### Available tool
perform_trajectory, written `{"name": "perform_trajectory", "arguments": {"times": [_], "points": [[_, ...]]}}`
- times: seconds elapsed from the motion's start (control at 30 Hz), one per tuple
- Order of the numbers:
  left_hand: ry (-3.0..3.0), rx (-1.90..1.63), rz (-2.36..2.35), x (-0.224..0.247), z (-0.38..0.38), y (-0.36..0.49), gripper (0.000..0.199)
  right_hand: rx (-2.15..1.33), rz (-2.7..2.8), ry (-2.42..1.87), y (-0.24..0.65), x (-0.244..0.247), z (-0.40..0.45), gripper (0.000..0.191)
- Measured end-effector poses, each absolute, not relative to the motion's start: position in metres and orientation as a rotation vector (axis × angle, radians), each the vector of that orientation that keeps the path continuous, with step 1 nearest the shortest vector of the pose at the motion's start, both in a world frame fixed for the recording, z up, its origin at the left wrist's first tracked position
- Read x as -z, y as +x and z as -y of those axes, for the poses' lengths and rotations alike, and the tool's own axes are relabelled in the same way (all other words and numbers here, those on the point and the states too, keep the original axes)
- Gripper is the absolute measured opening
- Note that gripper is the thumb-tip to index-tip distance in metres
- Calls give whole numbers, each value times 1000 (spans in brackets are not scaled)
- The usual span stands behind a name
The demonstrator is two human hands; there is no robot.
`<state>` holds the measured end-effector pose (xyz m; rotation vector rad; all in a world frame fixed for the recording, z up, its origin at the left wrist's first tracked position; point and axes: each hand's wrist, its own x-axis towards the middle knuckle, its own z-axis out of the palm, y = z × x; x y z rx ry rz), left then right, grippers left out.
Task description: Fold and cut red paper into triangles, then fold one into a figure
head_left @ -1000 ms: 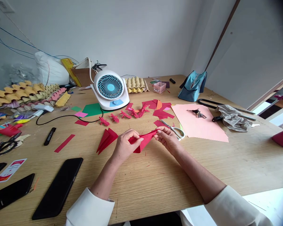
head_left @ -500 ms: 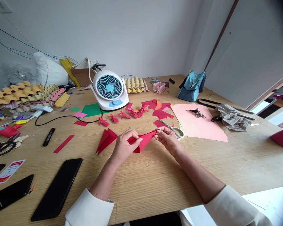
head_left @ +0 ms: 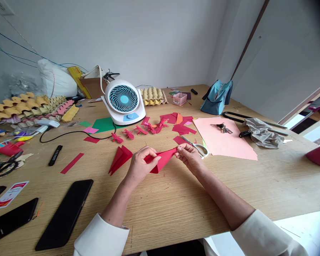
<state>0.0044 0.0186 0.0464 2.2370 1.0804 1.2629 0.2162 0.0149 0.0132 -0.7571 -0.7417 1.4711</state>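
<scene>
Between my hands is a folded piece of red paper (head_left: 164, 160), held just above the table. My left hand (head_left: 142, 163) is closed on its left part, thumb on the near side. At the paper's right tip, my right hand (head_left: 190, 158) pinches with thumb and forefinger. Left of my left hand lie more folded red paper triangles (head_left: 120, 159). A row of small red paper figures (head_left: 141, 130) stretches beyond my hands. Scissors (head_left: 201, 149) with white handles rest just behind my right hand.
A white and blue fan (head_left: 124, 101) stands behind the figures. Red paper scraps (head_left: 180, 122) and pink sheets (head_left: 229, 142) with keys (head_left: 223, 128) lie to the right. Black phones (head_left: 65, 215), a marker (head_left: 55, 155) and a red strip (head_left: 72, 163) lie on the left.
</scene>
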Motion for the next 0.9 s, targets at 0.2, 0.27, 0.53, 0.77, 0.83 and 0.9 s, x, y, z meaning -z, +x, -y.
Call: {"name": "perform_trajectory", "arguments": {"times": [0.2,0.27,0.53,0.77,0.83,0.9], "points": [[2238,-1277,-1075,-46,-19,4,14,-1472,765,-750,218,-11,-16,26],[2239,-1277,-1076,-46,-20,3,14,-1471,777,-745,218,-9,-16,26],[2234,-1281,-1085,-46,-21,2,13,-1455,772,-747,218,-9,-17,26],[2205,-1281,-1097,-45,-21,2,13,-1436,781,-762,218,-8,-17,26],[2188,-1278,-1112,-45,-21,2,13,-1430,799,-763,218,-7,-16,25],[2171,-1275,-1132,-45,-21,2,13,-1423,824,-760,218,-7,-16,23]]}}
